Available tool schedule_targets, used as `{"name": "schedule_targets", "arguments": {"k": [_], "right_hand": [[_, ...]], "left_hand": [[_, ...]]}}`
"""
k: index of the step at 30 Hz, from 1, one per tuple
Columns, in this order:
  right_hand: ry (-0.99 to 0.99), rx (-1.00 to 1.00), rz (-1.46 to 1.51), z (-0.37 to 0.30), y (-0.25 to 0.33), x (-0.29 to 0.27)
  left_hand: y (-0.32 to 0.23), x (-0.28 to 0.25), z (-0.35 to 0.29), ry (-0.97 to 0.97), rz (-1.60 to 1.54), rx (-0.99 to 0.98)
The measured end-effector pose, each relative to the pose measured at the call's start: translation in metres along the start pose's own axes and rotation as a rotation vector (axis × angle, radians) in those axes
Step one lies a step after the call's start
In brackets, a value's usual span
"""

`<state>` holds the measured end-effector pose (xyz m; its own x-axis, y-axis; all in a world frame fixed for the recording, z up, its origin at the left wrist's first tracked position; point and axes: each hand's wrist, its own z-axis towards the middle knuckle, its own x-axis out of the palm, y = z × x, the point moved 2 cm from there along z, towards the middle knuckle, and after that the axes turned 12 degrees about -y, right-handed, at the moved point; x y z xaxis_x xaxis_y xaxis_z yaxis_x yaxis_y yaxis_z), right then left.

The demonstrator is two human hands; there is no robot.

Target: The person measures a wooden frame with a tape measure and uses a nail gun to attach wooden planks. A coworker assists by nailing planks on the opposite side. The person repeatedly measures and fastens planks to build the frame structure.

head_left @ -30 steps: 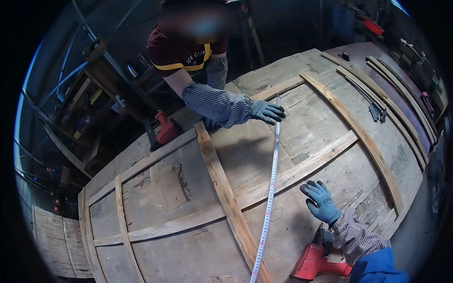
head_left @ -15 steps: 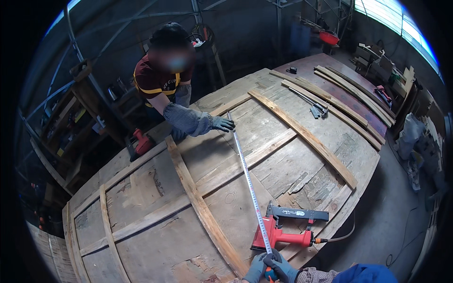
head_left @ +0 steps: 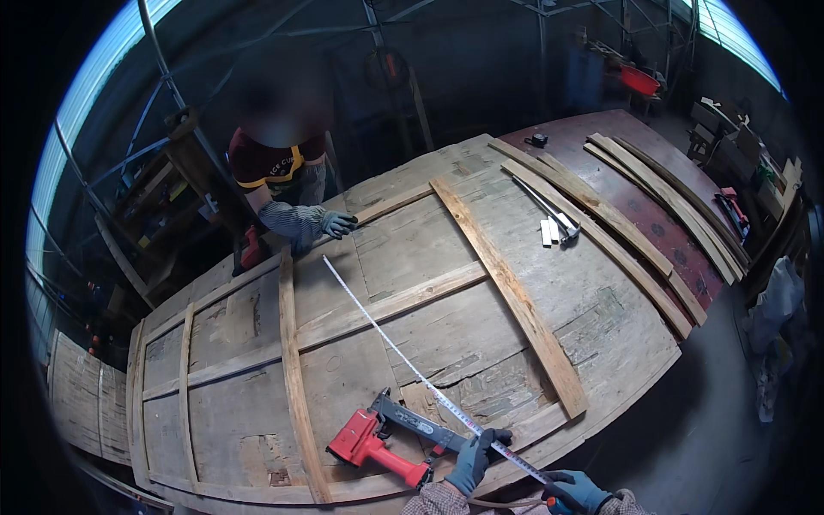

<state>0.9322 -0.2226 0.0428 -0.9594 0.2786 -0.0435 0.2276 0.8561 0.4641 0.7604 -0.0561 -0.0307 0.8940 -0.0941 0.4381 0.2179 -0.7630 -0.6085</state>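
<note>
A white tape measure blade (head_left: 390, 342) runs slantwise over the wooden frame, its free end lying near the co-worker's gloved hand (head_left: 338, 224) but apart from it. My left hand (head_left: 474, 459), in a grey-blue glove, is closed around the blade near the front edge. Lower right, my gloved right hand (head_left: 577, 491) is closed on the tape measure case, of which only a bit of orange shows. Just left of my left hand, a red pneumatic staple gun (head_left: 378, 448) rests on the panel, its dark magazine passing under the blade.
Wooden battens (head_left: 508, 296) cross the large plywood panel (head_left: 429, 313). A hammer (head_left: 562, 225) lies beside two small pale blocks (head_left: 549, 232). Loose wood strips (head_left: 661, 202) and a black tape measure (head_left: 536, 140) are on the far right. A second red tool (head_left: 249, 251) stands near the co-worker.
The blade's far end has left the co-worker's hand, which drew back left. My hands have moved apart, the left now on the blade. My view has shifted.
</note>
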Motion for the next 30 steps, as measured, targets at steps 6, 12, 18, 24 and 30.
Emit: {"name": "schedule_targets", "arguments": {"k": [6, 12, 18, 24, 30], "right_hand": [[-0.075, -0.266, -0.258, -0.026, 0.099, -0.155], [-0.225, -0.437, -0.382, -0.013, 0.199, -0.218], [-0.266, -0.452, -0.428, 0.036, 0.332, -0.266], [-0.243, -0.585, -0.534, 0.150, 0.486, -0.296], [-0.127, -0.699, -0.667, 0.295, 0.606, -0.288]], "left_hand": [[-0.053, 0.065, 0.032, -0.161, -0.107, 0.140], [-0.077, 0.136, 0.089, 0.008, 0.321, 0.382], [-0.112, 0.078, 0.183, -0.840, 1.117, 1.037], [-0.165, 0.030, 0.303, -1.637, 1.186, 0.794], [-0.171, 0.042, 0.319, -1.686, 1.385, 0.564]]}}
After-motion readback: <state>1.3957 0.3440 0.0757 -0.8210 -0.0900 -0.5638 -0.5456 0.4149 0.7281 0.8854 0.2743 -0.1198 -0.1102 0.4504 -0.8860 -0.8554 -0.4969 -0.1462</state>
